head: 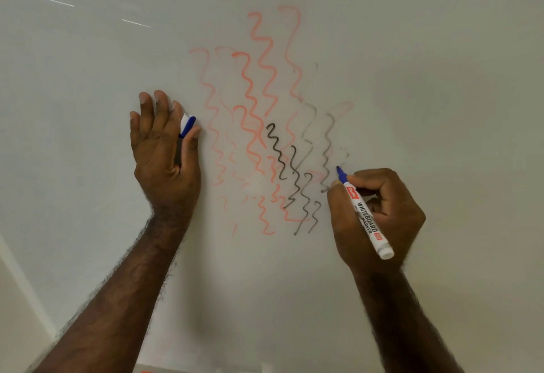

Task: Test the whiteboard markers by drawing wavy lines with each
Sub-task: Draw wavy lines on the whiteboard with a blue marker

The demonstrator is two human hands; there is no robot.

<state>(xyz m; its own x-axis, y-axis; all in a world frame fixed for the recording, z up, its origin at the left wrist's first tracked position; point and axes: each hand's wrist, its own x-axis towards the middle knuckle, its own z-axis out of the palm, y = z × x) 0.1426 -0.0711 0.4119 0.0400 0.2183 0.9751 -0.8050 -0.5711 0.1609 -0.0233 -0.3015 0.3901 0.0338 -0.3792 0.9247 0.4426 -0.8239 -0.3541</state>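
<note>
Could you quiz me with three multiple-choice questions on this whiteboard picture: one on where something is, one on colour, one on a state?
1. Where is the marker cap?
A. On the marker's back end
B. In the left hand
C. On the floor

2. What colours are the wavy lines already on the whiteboard?
A. Green and purple
B. Yellow only
C. Red and black

3. What state is the marker in the right hand?
A. Uncapped, tip at the board
B. Capped
C. Snapped in two

Answers:
1 B: the left hand holds the blue cap against the whiteboard.
2 C: red lines and black lines show.
3 A: the right hand grips the marker, its blue tip bare.
</note>
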